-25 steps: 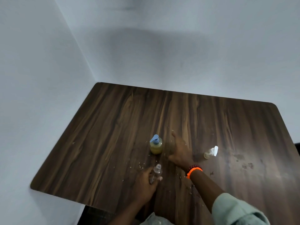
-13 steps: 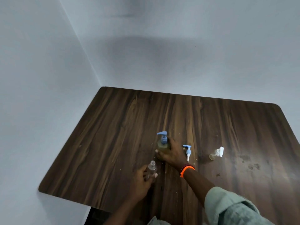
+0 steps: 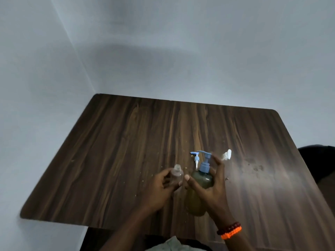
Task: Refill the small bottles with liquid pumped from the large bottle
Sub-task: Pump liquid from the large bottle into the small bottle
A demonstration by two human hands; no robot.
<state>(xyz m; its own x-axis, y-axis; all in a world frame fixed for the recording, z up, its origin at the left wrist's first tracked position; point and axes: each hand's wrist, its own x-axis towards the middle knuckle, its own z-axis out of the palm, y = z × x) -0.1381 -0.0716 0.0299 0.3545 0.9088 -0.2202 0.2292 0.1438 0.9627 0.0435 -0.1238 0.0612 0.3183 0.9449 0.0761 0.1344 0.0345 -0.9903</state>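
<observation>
Nearest the camera, above the dark wood-grain desk [image 3: 108,160], the right hand [image 3: 208,189] grips a large olive-filled, blue-pump bottle [image 3: 200,185]; the left hand [image 3: 161,187] holds a small clear uncapped bottle [image 3: 50,173] beside it. Beyond lie a loose blue-and-white pump [image 3: 195,159] and a small white-capped bottle [image 3: 226,155].

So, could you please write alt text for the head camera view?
Over a dark wooden table, the right hand grips a large blue-pump bottle of yellowish liquid beside an open small clear bottle held by the left hand. A loose pump and another small bottle lie behind.
</observation>
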